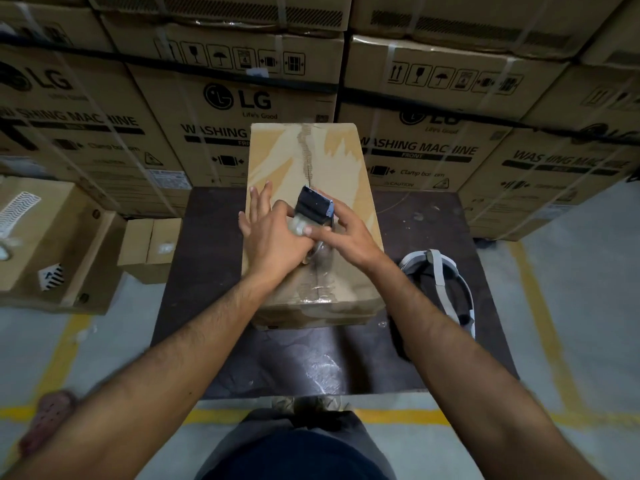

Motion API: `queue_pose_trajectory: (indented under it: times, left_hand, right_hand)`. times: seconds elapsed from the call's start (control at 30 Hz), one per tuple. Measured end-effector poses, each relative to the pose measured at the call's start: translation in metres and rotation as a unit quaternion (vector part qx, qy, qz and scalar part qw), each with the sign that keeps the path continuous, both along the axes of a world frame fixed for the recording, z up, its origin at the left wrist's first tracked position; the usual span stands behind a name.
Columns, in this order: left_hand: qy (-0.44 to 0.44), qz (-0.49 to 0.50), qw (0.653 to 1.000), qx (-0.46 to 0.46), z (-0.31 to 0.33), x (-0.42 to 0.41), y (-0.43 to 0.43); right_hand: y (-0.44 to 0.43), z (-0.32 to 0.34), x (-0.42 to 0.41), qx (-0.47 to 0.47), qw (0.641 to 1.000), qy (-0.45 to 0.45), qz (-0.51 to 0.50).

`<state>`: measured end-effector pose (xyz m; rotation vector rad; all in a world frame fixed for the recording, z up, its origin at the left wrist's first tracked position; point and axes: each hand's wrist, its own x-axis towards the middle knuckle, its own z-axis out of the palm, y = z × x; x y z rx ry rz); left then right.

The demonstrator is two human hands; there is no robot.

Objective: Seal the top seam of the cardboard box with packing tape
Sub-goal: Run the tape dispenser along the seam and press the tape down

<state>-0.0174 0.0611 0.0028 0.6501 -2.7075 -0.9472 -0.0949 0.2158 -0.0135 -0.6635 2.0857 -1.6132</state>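
Observation:
A long cardboard box (332, 157) lies on a dark board, its top seam running away from me. A dark tape dispenser (313, 206) sits on the seam about halfway along. My right hand (343, 233) grips the dispenser from the right side. My left hand (266, 233) lies flat on the box top beside it, fingers spread, thumb touching the clear tape roll (298, 226). Clear shiny tape (323, 275) covers the near stretch of the seam down to the front edge. The far stretch of seam (306, 150) shows torn paper and no fresh tape.
The dark board (433, 237) rests on a grey floor with yellow lines. A white headset with a strap (440, 275) lies right of the box. Small cartons (149, 247) stand at left. Stacked washing-machine cartons (221, 109) wall off the far side. A foot in a sandal (48, 420) is lower left.

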Motion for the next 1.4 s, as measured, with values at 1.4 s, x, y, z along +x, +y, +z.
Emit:
queue_pose_trajectory:
  times: [1.4]
  left_hand:
    - [0.027, 0.194, 0.978, 0.074, -0.022, -0.026, 0.050]
  right_hand:
    - [-0.018, 0.000, -0.105, -0.008, 0.874, 0.486, -0.013]
